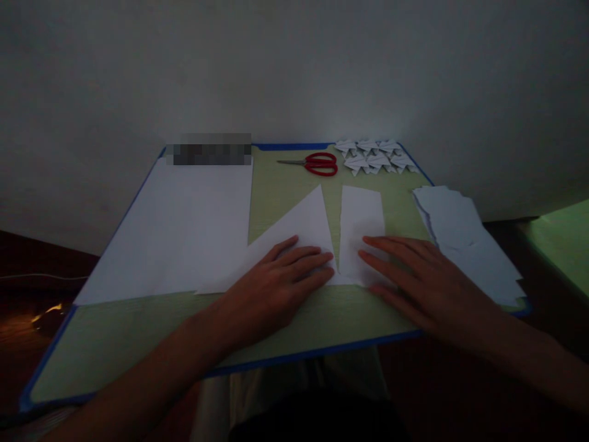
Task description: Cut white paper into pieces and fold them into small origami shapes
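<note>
A white sheet folded into a triangle (299, 228) lies in the middle of a green table (138, 344) with a blue rim. My left hand (280, 276) rests flat on the triangle's lower corner, fingers stretched out. A narrow white strip (362, 215) stands to the right of the triangle, joined to it at the bottom. Flat on the strip's lower end lies my right hand (423, 276), fingers straight and slightly spread. Neither hand grips anything.
A stack of white sheets (184, 227) covers the table's left half. Red-handled scissors (317, 164) lie at the far edge, beside several small folded paper pieces (375, 155). A pile of white strips (464, 239) lies along the right edge. A wall rises behind.
</note>
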A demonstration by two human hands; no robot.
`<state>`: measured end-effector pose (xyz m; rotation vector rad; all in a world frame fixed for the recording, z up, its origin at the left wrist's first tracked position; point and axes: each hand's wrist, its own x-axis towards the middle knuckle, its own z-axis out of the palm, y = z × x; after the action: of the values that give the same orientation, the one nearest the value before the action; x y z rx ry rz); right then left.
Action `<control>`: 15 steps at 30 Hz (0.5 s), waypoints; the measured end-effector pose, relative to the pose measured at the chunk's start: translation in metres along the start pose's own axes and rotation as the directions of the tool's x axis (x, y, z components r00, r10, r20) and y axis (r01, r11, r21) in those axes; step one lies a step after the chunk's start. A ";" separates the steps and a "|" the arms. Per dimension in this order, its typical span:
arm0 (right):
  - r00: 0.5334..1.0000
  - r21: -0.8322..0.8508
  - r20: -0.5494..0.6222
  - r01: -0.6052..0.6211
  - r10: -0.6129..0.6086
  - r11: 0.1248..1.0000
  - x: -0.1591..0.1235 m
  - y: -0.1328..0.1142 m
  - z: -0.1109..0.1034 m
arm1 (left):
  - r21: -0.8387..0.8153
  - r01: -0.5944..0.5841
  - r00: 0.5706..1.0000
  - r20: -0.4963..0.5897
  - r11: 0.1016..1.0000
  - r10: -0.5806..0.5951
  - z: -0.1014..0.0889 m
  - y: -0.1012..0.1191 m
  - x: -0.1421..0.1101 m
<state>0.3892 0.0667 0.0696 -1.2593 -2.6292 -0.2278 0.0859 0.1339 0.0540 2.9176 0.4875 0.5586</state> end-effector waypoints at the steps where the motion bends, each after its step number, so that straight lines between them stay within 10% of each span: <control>1: 1.000 0.002 -0.024 -0.010 0.010 1.000 0.002 -0.002 -0.001 | 0.001 -0.002 1.000 -0.013 1.000 0.002 0.000 0.000 0.000; 15: 0.999 0.113 -0.035 0.001 0.003 0.994 0.012 -0.013 -0.003 | 0.004 0.013 1.000 0.011 1.000 -0.013 -0.002 0.003 0.004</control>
<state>0.3715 0.0672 0.0748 -1.2084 -2.5731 -0.0986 0.0894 0.1325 0.0580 2.9172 0.5069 0.5402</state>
